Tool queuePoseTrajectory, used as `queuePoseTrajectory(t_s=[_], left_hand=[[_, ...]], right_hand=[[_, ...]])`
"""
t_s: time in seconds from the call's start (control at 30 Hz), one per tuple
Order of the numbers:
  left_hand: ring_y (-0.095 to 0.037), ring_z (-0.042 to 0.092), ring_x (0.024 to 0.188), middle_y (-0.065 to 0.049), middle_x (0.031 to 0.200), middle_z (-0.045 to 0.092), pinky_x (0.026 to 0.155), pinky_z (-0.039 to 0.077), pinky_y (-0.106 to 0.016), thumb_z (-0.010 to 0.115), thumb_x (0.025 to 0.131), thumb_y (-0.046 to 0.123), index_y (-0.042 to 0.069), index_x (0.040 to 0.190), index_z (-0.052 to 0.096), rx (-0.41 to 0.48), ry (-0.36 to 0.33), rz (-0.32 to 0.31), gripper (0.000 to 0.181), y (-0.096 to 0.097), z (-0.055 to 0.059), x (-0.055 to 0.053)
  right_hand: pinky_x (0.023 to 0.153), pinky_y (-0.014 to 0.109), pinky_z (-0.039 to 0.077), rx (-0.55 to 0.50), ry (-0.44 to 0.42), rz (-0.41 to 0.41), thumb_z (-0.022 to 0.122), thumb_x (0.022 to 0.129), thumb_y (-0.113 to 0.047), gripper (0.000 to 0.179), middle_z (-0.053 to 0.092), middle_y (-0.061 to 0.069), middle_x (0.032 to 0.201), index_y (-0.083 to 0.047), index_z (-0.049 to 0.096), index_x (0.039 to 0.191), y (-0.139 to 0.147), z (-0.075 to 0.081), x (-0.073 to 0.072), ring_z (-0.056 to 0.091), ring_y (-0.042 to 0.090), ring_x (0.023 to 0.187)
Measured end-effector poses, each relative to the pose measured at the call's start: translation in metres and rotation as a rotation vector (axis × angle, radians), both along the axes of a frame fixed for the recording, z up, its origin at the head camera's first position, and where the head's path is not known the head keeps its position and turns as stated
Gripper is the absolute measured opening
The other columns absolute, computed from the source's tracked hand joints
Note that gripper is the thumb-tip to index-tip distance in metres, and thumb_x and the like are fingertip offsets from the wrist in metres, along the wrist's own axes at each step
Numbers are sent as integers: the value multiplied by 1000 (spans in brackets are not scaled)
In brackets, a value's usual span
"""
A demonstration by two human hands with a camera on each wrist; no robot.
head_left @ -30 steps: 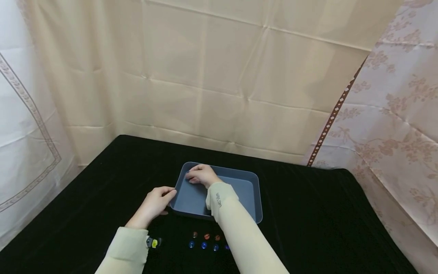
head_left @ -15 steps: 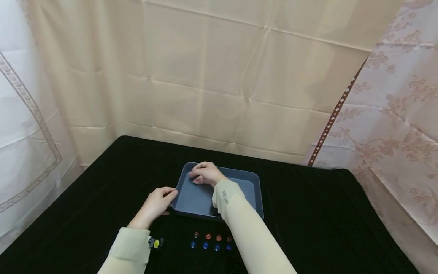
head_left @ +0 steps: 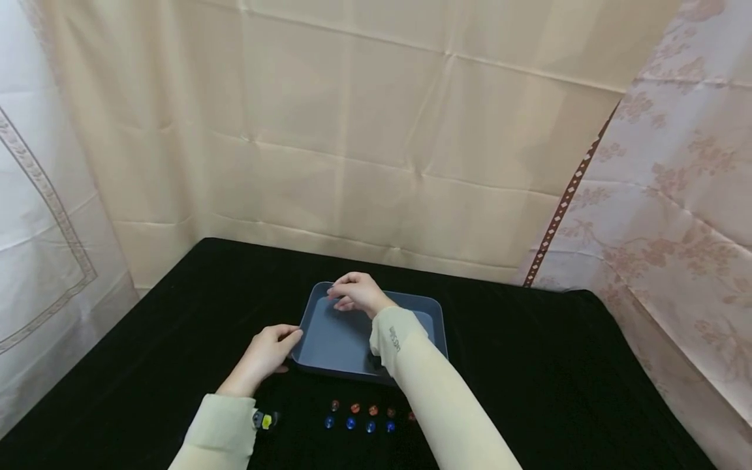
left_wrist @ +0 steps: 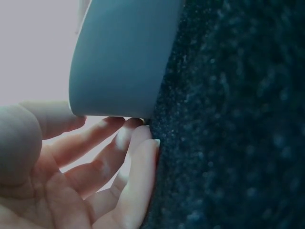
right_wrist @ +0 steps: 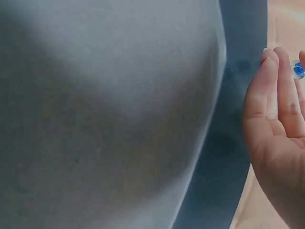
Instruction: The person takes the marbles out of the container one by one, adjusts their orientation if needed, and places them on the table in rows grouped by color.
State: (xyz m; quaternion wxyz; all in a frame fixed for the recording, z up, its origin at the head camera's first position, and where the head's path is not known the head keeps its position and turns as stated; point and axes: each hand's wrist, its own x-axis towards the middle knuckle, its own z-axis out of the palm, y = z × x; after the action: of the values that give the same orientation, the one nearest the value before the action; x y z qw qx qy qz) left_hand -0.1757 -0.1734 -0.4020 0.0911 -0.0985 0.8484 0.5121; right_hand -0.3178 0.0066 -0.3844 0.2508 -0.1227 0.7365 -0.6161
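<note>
A shallow blue-grey tray (head_left: pixel 331 343) lies on the black cloth. My left hand (head_left: pixel 264 354) holds its near left side; in the left wrist view the thumb lies at the rim and the fingertips touch the outside of the tray wall (left_wrist: pixel 124 62). Over the tray's far left part is my right hand (head_left: pixel 363 295). It pinches a clear glass marble with a blue core (right_wrist: pixel 299 70), seen at the edge of the right wrist view. In front of the tray sit orange-red marbles (head_left: pixel 373 410) in a row, with blue marbles (head_left: pixel 350 423) in a second row nearer me.
The black cloth (head_left: pixel 529 365) covers the table. A beige curtain (head_left: pixel 376 143) hangs behind it, with a patterned curtain (head_left: pixel 664 215) on the right and a white one (head_left: pixel 41 215) on the left. My right sleeve (head_left: pixel 440 385) crosses the tray's near edge.
My right hand has moved slightly right and farther from me over the tray. The right sleeve has shifted right, uncovering more marbles. My left hand keeps its place on the tray.
</note>
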Motion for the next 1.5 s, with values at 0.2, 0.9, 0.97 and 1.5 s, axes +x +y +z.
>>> queuePoseTrajectory(t_s=[0.2, 0.9, 0.97, 1.5], left_hand=[[-25, 65, 93, -18, 108, 65, 74, 62, -43, 47, 104, 25, -5, 129, 57, 1, -4, 3, 40, 1, 0, 1], [-24, 64, 91, -18, 108, 65, 73, 62, -41, 47, 104, 24, -6, 129, 57, -2, 11, -3, 41, 0, -1, 1], [-24, 64, 92, -18, 108, 65, 73, 62, -42, 47, 104, 23, -6, 130, 57, -3, 5, 0, 40, 0, -1, 0], [-24, 63, 93, -19, 109, 64, 74, 62, -43, 47, 104, 24, -6, 130, 56, 2, 6, -4, 41, 1, 1, 2]], right_hand=[[81, 37, 62, -9, 13, -9, 64, 95, -10, 17, 73, 22, 108, 1, 62, 108, 7, 0, 4, 72, 20, 76], [86, 38, 61, 16, 81, 16, 68, 93, -16, 19, 74, 15, 106, -4, 63, 107, 32, 32, 31, 73, 31, 93], [87, 40, 61, 9, 91, 23, 68, 93, -16, 19, 75, 15, 105, -4, 63, 106, 34, 33, 33, 73, 32, 93], [84, 38, 61, 24, 140, 84, 65, 94, -14, 20, 74, 18, 109, 0, 62, 108, 60, 41, 53, 74, 26, 87]])
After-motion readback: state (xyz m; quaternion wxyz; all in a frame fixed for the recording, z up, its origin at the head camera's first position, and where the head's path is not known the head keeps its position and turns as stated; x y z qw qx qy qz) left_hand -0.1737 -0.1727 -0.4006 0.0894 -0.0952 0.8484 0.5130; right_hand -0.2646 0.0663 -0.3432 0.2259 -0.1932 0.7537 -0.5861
